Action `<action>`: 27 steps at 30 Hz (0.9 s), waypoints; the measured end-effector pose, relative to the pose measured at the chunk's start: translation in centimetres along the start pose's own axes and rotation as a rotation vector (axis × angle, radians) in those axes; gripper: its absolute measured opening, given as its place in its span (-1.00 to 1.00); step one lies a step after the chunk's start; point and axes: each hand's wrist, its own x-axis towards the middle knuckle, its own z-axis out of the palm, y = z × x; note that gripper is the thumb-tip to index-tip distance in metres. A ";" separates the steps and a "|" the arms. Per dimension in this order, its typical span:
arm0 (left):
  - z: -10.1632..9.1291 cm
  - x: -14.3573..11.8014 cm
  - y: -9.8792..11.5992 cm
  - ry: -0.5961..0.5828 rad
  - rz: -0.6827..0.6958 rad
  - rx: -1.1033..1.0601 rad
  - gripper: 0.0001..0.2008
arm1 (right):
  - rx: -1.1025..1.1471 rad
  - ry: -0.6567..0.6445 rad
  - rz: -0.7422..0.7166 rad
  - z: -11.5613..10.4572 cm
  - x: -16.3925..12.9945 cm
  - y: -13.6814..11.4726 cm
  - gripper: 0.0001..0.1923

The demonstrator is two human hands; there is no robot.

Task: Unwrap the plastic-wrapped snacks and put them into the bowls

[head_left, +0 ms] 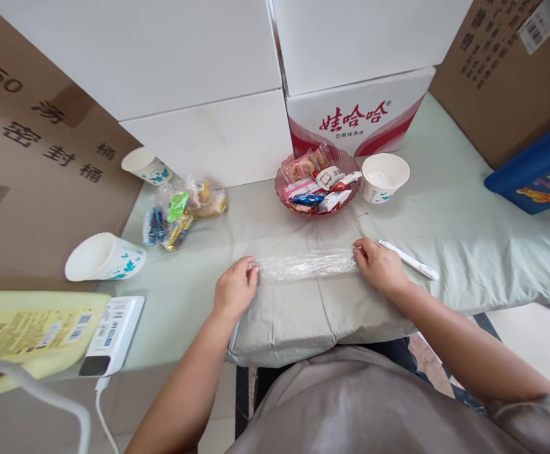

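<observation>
A rolled-up clear plastic bag (305, 265) lies crosswise on the pale green cloth (445, 221) in front of me. My left hand (235, 290) pinches its left end and my right hand (381, 265) pinches its right end. Just beyond my right hand lies a white pen-like stick (409, 259). Behind the roll stands a pink glass bowl (318, 183) filled with wrapped snacks.
A white paper cup (384, 177) stands right of the bowl. Two more cups (104, 257) (146, 166) lie at the left near a pile of wrapped sweets (183, 210). A white power strip (113, 334), a yellow pack (29, 331), white boxes (199, 88) and cardboard ring the space.
</observation>
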 end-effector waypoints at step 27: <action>2.6 -5.8 5.9 0.007 0.355 0.181 -0.48 | -0.008 -0.070 -0.593 -1.1 -9.7 1.4 -0.54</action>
